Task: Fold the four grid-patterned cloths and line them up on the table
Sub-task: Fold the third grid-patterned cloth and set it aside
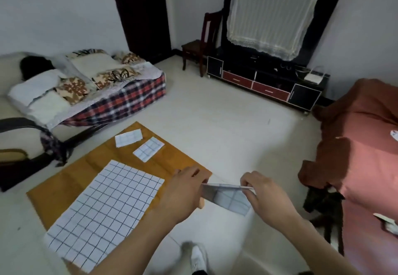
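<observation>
Grid-patterned cloths, white with dark lines, number four here, and the largest of them, the unfolded rectangular cloth (pixel 103 208), lies spread flat on the low table with the orange-brown wooden top (pixel 71 175), covering its near half and hanging slightly over the near edge. The table stands on a pale tiled floor (pixel 226 128) in a room with a sofa draped in a red-and-navy plaid cover (pixel 120 100) at the left, a black and red media cabinet (pixel 265 81) against the far wall, a dark wooden chair (pixel 200 46) beside it, and a salmon-pink fabric-covered piece of furniture (pixel 366 145) at the right. Next in size is the partly folded cloth (pixel 228 198) held in the air off the table's right corner, stretched between the two hands with its folded body hanging down below the taut top edge. The left hand (pixel 183 195) has its fingers curled and pinched on the cloth's left end; the right hand (pixel 265 197) grips the right end the same way, fingers closed over the top edge. Smaller again are two folded cloths on the far part of the table: the nearer folded rectangle (pixel 148 148) sits toward the table's right edge, and the farther folded rectangle (pixel 128 138) lies just beside it to the left, close to the far corner, the two apart and at slightly different angles. A white shoe (pixel 198 257) shows at the bottom edge.
</observation>
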Motion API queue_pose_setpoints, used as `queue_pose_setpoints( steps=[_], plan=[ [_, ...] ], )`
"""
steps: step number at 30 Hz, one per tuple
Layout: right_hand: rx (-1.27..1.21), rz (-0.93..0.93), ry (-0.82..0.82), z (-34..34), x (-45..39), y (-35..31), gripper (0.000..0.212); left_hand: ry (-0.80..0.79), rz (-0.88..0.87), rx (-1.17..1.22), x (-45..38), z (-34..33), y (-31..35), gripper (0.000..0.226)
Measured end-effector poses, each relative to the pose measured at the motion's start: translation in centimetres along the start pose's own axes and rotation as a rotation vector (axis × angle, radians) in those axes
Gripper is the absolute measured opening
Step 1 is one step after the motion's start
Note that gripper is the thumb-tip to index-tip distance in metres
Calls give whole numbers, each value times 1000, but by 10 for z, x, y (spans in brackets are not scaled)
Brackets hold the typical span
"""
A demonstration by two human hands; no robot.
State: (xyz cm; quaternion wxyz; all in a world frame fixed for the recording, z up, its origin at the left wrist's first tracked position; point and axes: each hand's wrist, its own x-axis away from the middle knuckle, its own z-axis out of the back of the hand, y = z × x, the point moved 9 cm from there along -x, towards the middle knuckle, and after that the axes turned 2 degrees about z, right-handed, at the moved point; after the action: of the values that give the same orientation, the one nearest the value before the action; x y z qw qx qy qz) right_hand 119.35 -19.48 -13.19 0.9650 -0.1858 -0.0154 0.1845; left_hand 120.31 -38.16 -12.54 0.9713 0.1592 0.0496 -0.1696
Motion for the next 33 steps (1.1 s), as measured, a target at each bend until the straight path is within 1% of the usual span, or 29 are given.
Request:
queue_pose_setpoints(
  steps=[3,5,6,8,10,11,12,15,18,20,22,24,26,29,31,33],
  plan=[
    [45,83,-48,-6,-55,-6,7,70,79,43,-23,-2,-31,36],
    [72,120,-62,-8,-88,-9,10,137,124,96,-39,-1,-52,38],
    [104,132,-86,-11,-106,-7,14,174,134,114,-49,-2,-62,37],
    [177,152,-112,-12,-139,-5,33,236,136,129,-70,-2,-80,35],
    [249,214,-136,-15,-173,-4,54,259,165,114,-90,-1,-96,33],
    [278,248,-143,-18,-189,-3,62,269,190,109,-99,0,-105,31],
    [274,283,-156,-24,-203,-1,65,269,217,107,-106,1,-113,29],
    [236,323,-172,-37,-238,-1,66,265,295,118,-119,3,-135,29],
    [181,431,-137,-48,-270,-10,68,241,375,115,-128,-4,-159,31],
    [143,503,-131,-57,-290,-14,67,225,445,116,-131,-13,-175,29],
    [80,554,-157,-69,-310,-14,61,234,528,132,-133,-21,-189,27],
    [-16,568,-229,-83,-328,-9,47,242,614,142,-132,-29,-196,27],
    [-61,605,-284,-98,-345,-4,34,264,701,154,-131,-35,-199,26],
    [-95,659,-361,-121,-368,-2,27,308,823,183,-127,-47,-206,25],
    [-120,653,-434,-140,-381,-1,20,328,908,213,-122,-59,-217,24],
    [-152,647,-496,-158,-392,-3,19,354,975,241,-118,-71,-226,24]
  ],
)
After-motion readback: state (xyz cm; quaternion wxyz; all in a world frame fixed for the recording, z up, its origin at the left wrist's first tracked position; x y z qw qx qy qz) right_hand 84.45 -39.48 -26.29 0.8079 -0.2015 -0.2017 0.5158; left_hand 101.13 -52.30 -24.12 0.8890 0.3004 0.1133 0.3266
